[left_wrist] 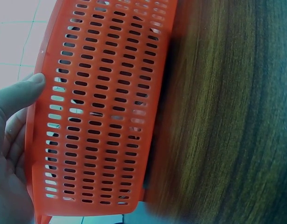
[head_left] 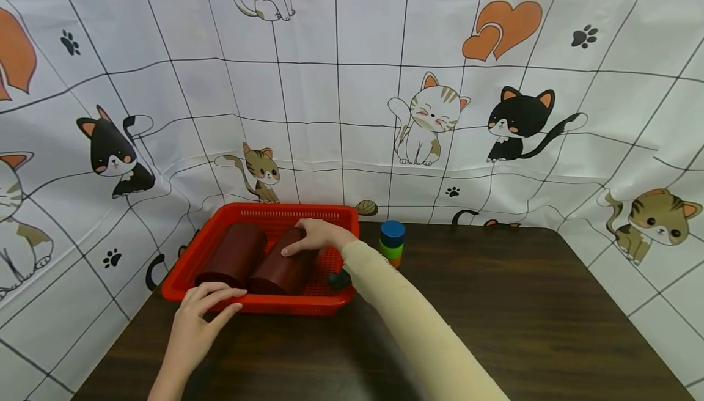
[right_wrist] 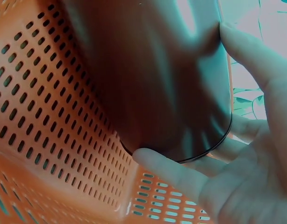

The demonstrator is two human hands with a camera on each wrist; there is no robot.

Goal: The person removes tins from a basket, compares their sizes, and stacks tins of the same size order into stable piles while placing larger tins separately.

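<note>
A red perforated plastic basket [head_left: 297,305] stands at the back left of the table. Two dark red cylinders lie side by side inside it, a left one [head_left: 235,253] and a right one [head_left: 275,271]. My right hand [head_left: 323,234] grips the right cylinder near its far end; in the right wrist view, thumb and fingers spread around the end of this cylinder [right_wrist: 148,93]. At the basket's front left, my left hand [head_left: 194,321] holds the rim, with the thumb [left_wrist: 29,88] on the outer side and the other fingers partly hidden behind the rim.
Just right of the basket stands a small blue, green and orange stack [head_left: 392,239], partly covered by the right sleeve [head_left: 407,309]. The dark wooden tabletop [head_left: 522,303] extends to the right. A white cat-print sheet [head_left: 363,95] hangs behind and at both sides.
</note>
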